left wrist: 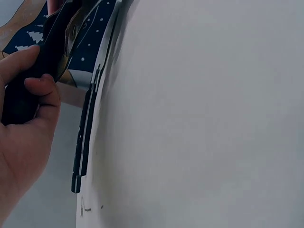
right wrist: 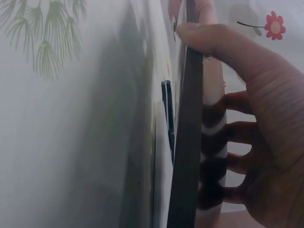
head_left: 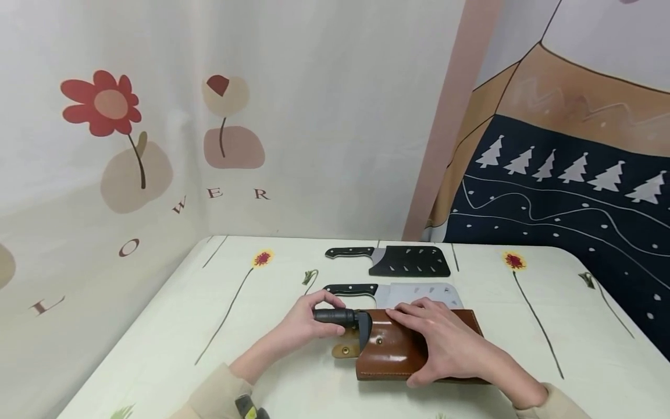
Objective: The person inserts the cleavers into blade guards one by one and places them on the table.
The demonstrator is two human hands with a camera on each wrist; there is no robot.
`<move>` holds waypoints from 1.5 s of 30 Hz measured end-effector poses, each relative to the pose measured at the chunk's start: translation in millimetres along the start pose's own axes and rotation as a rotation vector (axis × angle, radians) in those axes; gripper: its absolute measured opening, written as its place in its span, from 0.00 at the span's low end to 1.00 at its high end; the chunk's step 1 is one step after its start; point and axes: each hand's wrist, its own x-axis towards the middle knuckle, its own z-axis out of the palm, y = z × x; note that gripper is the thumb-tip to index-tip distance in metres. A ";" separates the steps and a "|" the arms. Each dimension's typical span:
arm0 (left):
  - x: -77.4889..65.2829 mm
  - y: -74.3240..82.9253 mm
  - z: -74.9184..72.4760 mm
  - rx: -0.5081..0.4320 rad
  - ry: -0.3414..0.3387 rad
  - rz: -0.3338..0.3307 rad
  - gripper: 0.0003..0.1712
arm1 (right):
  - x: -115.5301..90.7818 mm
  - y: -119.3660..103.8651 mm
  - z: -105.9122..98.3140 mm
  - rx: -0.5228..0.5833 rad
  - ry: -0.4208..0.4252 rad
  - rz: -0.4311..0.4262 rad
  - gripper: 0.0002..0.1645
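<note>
In the head view a brown leather sheath (head_left: pixel 392 364) lies across the front of the table, with the dark blade of a black-handled knife (head_left: pixel 335 316) partly inside it. My left hand (head_left: pixel 293 326) grips the knife's handle between thumb and fingers; the left wrist view also shows this hold on the black handle (left wrist: pixel 21 97). Over the sheath's right part, my right hand (head_left: pixel 455 340) holds it, thumb at the near edge and fingers spread on the upper face. A tan strap (head_left: pixel 345 351) with a snap sticks out at the sheath's mouth. The sheath hides most of the blade.
Just beyond the sheath lies a cleaver with a bright blade (head_left: pixel 419 294), partly covered by my right fingers. Farther back is a second cleaver with a black blade (head_left: pixel 410 261). A flower-printed cloth covers the table (head_left: pixel 173 326); printed curtains (head_left: pixel 324 116) hang behind it.
</note>
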 end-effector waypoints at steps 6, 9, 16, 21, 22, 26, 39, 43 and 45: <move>0.3 -0.7 5.6 -0.048 -0.003 0.018 0.20 | -0.4 -0.7 1.2 -0.018 0.020 -0.021 0.63; 0.4 -0.5 8.3 -0.066 -0.003 0.033 0.20 | -0.1 -1.2 1.4 -0.010 0.016 -0.020 0.63; 1.5 -0.9 11.9 -0.027 0.033 0.058 0.21 | -2.8 -1.7 1.1 0.037 -0.005 0.018 0.63; 0.0 -1.6 5.7 0.002 0.005 0.093 0.26 | -8.3 1.0 -2.0 0.052 0.017 0.035 0.62; -0.9 -1.6 3.9 -0.010 -0.001 0.094 0.27 | -9.6 1.9 -2.6 0.058 0.020 0.042 0.62; -5.6 -0.3 -1.8 -0.047 -0.015 0.067 0.29 | -14.4 4.0 -2.9 0.107 -0.004 0.079 0.62; -15.1 2.2 1.3 0.011 -0.032 0.007 0.27 | -18.6 3.8 1.9 0.153 -0.070 0.077 0.63; -13.4 0.7 2.5 0.021 -0.022 0.009 0.27 | -15.7 3.3 4.0 0.151 -0.068 0.073 0.63; -12.7 0.4 3.4 0.017 -0.033 0.007 0.27 | -15.1 3.6 5.3 0.147 -0.069 0.072 0.63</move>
